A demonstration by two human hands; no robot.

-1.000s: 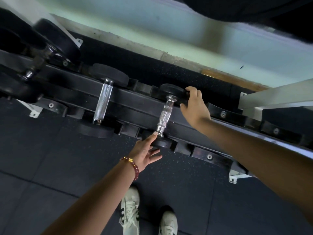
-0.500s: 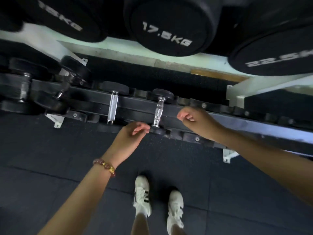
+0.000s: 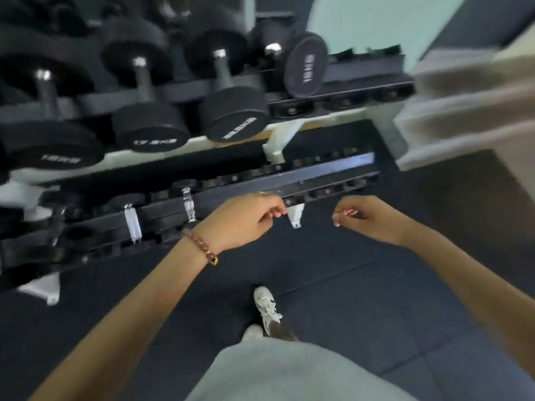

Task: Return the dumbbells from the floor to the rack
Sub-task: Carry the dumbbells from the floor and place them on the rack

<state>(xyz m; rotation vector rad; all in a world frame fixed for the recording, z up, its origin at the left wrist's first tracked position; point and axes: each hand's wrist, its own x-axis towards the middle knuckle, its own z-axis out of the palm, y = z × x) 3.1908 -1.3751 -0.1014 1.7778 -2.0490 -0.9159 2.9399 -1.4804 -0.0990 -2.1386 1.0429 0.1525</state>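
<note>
Both hands are empty: the left hand (image 3: 246,218), with a beaded bracelet (image 3: 199,246) at its wrist, hangs at the centre of the frame with fingers loosely curled, and the right hand (image 3: 367,218) hangs to its right, also loosely curled and grasping nothing. Neither touches the rack; they float just in front of the lower rail (image 3: 318,176), which crosses the middle of the frame. On that rail, at centre left, two small dumbbells with chrome handles sit in their cradles: one (image 3: 188,204) close to the left hand, another (image 3: 132,224) further left, and what looks like a third (image 3: 56,224) near the left edge, though blur makes it hard to be sure. The cradles to the right of these, running toward the rail's right end, look vacant. The upper shelf (image 3: 162,94), in the upper left of the frame, carries larger black dumbbells, one marked 17.5KG (image 3: 150,130), with another (image 3: 305,65) standing on end at upper centre. The dark rubber floor (image 3: 362,299) fills the lower half, and within this view no dumbbell lies on it; only a white shoe (image 3: 267,309) and the person's grey clothing show there. Judging from this, the small dumbbells in view are already racked, and with both hands free the person seems to be between trips. Whether more weights wait on the floor outside the frame cannot be told.
</note>
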